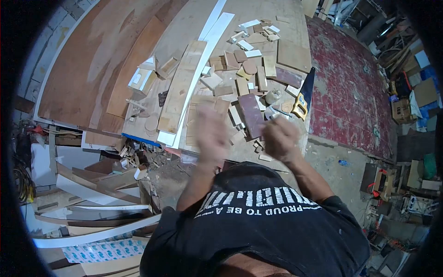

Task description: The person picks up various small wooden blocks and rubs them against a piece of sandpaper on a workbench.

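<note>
My left hand (212, 134) is raised over the front of the wooden work table (180, 23), smeared by motion, so its fingers do not show clearly. Closed into a fist, my right hand (280, 135) is also above the front edge; whatever it may hold is hidden. Between the two hands lies a dark reddish-brown board (251, 115). Just beyond my right hand are a small pale container (273, 96) and a handsaw (302, 102) with a yellow and black handle. Many small wood blocks (224, 90) are scattered ahead of both hands.
Long white strips (212, 41) and a plank (182, 87) run away from me on the left. A small wooden box (142, 81) stands farther left, near large brown sheets (87, 60). Curved offcuts (99, 237) are piled at lower left. A red floor (346, 83) stretches to the right.
</note>
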### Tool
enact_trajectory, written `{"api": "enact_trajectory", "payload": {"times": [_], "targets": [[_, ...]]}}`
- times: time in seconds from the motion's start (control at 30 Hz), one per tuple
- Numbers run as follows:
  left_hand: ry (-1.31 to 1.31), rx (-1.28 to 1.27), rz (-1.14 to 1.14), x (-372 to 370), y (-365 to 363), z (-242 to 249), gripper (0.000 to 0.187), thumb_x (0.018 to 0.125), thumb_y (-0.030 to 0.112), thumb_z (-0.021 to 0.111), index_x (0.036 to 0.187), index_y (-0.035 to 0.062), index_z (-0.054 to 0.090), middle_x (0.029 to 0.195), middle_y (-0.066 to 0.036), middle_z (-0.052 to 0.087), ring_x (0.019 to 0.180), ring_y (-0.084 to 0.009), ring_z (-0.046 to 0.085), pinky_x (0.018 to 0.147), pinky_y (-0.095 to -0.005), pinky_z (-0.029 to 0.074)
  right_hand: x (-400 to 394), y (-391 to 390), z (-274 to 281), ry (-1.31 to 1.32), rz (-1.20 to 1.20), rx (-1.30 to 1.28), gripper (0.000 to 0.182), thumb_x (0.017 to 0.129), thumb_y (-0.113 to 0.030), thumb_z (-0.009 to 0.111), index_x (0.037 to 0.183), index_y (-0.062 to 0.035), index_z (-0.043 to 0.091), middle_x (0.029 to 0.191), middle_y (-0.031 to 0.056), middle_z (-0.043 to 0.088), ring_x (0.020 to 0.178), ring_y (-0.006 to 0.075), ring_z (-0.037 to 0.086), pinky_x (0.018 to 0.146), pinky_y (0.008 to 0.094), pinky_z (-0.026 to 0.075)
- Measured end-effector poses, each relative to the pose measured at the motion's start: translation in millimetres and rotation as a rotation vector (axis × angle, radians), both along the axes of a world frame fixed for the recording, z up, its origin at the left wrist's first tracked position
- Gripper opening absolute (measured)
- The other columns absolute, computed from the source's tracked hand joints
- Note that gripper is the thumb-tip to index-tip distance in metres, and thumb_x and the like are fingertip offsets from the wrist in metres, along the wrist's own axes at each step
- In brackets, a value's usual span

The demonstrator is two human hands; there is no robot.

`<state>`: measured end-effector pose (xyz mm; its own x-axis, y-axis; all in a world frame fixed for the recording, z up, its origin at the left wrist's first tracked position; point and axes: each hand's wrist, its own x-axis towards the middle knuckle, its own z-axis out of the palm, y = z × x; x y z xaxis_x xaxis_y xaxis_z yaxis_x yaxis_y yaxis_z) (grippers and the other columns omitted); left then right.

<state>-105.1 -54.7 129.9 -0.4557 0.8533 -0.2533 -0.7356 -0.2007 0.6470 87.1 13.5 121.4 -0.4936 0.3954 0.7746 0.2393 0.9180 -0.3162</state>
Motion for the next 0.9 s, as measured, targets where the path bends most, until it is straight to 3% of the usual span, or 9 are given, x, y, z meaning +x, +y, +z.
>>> {"api": "enact_trajectory", "payload": {"times": [0.03, 0.1, 0.13, 0.2, 0.33, 0.43, 0.53, 0.73, 0.9], "targets": [[-0.597, -0.17, 0.342, -41.3, 4.9, 7.4, 0.028, 0.1, 0.032, 0.048, 0.113, 0.0076, 0.055, 0.068, 0.005, 0.049, 0.045, -0.0027, 0.035, 0.037, -0.0188, 0.024, 23.0, 9.6, -3.7, -0.03, -0.122, 0.084, 0.013, 0.07, 0.004, 0.068, 0.077, -0.0016, 0.06, 0.066, 0.0077, 0.051, 0.053, 0.0241, 0.052, 0.046, 0.0363, 0.04], [-0.092, 0.293, 0.159, -130.4, -31.0, -27.6, 0.026, 0.098, 0.037, 0.049, 0.089, 0.0133, 0.053, 0.061, 0.005, 0.042, 0.039, -0.0052, 0.03, 0.035, -0.021, 0.019, 52.9, 21.0, -1.4, 0.054, -0.359, -0.216, 0.005, 0.083, 0.0, 0.063, 0.079, -0.0004, 0.06, 0.064, 0.0081, 0.052, 0.051, 0.0183, 0.049, 0.048, 0.0298, 0.039], [-0.09, 0.299, 0.173, -121.4, -26.8, -13.5, 0.026, 0.098, 0.037, 0.049, 0.089, 0.0133, 0.053, 0.061, 0.005, 0.042, 0.039, -0.0052, 0.03, 0.035, -0.021, 0.019, 64.9, 31.0, -9.2, 0.081, -0.361, -0.543, 0.011, 0.091, -0.004, 0.058, 0.082, 0.0016, 0.059, 0.065, 0.006, 0.049, 0.055, 0.0135, 0.046, 0.051, 0.0262, 0.036], [-0.173, -0.002, 0.049, -90.4, -22.2, 9.0, 0.034, 0.098, 0.042, 0.047, 0.08, 0.0135, 0.047, 0.062, 0.003, 0.039, 0.036, -0.0077, 0.025, 0.034, -0.0223, 0.017, 61.3, 24.3, -6.9, 0.123, -0.273, -0.75, 0.015, 0.095, -0.005, 0.055, 0.083, 0.0021, 0.059, 0.065, 0.0043, 0.045, 0.058, 0.0111, 0.042, 0.052, 0.0261, 0.034], [-0.146, 0.113, -0.282, -39.9, 1.8, -7.9, 0.029, 0.102, 0.038, 0.038, 0.115, 0.0159, 0.053, 0.075, 0.0, 0.048, 0.038, -0.0072, 0.026, 0.032, -0.0213, 0.018, 10.4, 2.3, 14.5, 0.035, -0.043, -0.569, 0.007, 0.089, -0.002, 0.06, 0.093, 0.0027, 0.063, 0.072, 0.009, 0.053, 0.058, 0.0157, 0.05, 0.052, 0.0274, 0.036], [-0.138, 0.19, -0.427, -24.6, 8.5, -21.7, 0.031, 0.102, 0.039, 0.038, 0.116, 0.0154, 0.052, 0.078, -0.002, 0.05, 0.038, -0.007, 0.028, 0.032, -0.0209, 0.019, -19.7, -6.8, 35.0, 0.053, 0.039, -0.599, 0.012, 0.085, 0.004, 0.062, 0.097, 0.0029, 0.063, 0.073, 0.0096, 0.053, 0.057, 0.0159, 0.05, 0.05, 0.0273, 0.036], [-0.12, 0.145, -0.431, -19.1, 8.4, -17.9, 0.032, 0.103, 0.037, 0.036, 0.116, 0.0133, 0.052, 0.077, -0.003, 0.05, 0.038, -0.0069, 0.029, 0.032, -0.02, 0.021, -33.6, -4.1, 34.1, 0.057, 0.07, -0.556, 0.014, 0.083, 0.004, 0.064, 0.096, 0.0019, 0.063, 0.073, 0.01, 0.053, 0.056, 0.0168, 0.051, 0.049, 0.0289, 0.037], [-0.031, 0.06, -0.345, -9.4, 12.4, -13.0, 0.032, 0.103, 0.033, 0.035, 0.116, 0.0098, 0.052, 0.071, -0.002, 0.052, 0.04, -0.0065, 0.036, 0.033, -0.0185, 0.024, -50.3, -3.7, 28.6, 0.036, 0.132, -0.478, 0.013, 0.081, 0.003, 0.064, 0.093, 0.0001, 0.063, 0.075, 0.0137, 0.055, 0.06, 0.0294, 0.055, 0.051, 0.0372, 0.042], [0.057, 0.126, -0.389, -8.5, 6.6, -8.9, 0.029, 0.102, 0.03, 0.039, 0.116, 0.0095, 0.053, 0.07, -0.001, 0.053, 0.045, -0.0055, 0.04, 0.035, -0.018, 0.025, -50.9, -3.3, 20.9, 0.01, 0.095, -0.394, 0.013, 0.078, 0.005, 0.064, 0.09, -0.0006, 0.062, 0.072, 0.0131, 0.052, 0.06, 0.0297, 0.055, 0.051, 0.0387, 0.042]]}}
